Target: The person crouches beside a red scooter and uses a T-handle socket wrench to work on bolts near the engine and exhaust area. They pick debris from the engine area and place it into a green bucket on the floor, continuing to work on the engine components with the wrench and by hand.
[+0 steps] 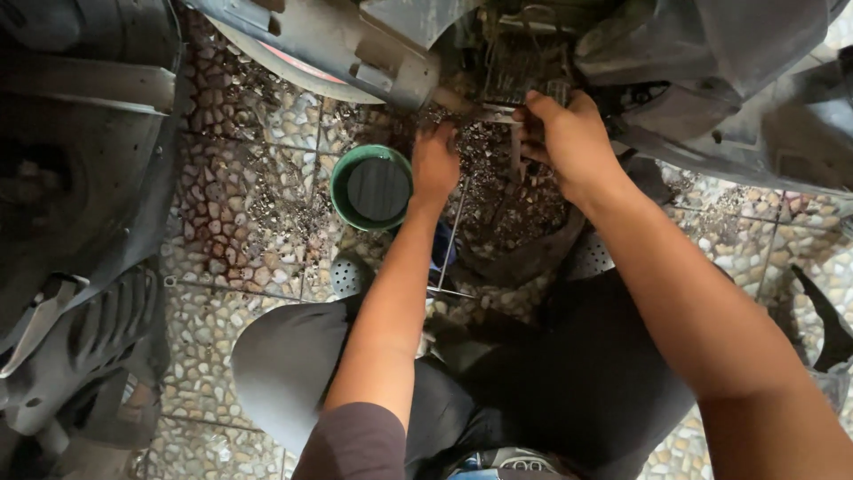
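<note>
I look down at a scooter's underside (498, 62) above a pebble-tiled floor. My right hand (569, 133) reaches up under the engine area and grips a metal tool or part (502, 114) there. My left hand (435, 164) is lower, fingers curled near the greasy floor just under the engine; what it holds is hidden. A green plastic bowl (342, 191) with dark liquid in it sits directly left of my left hand.
A dark exhaust pipe (346, 44) runs across the top. Removed black body panels (80, 222) lie along the left. A long metal T-handle wrench (451, 240) lies on the floor between my knees. Metal grit and oil stains cover the tiles (258, 213).
</note>
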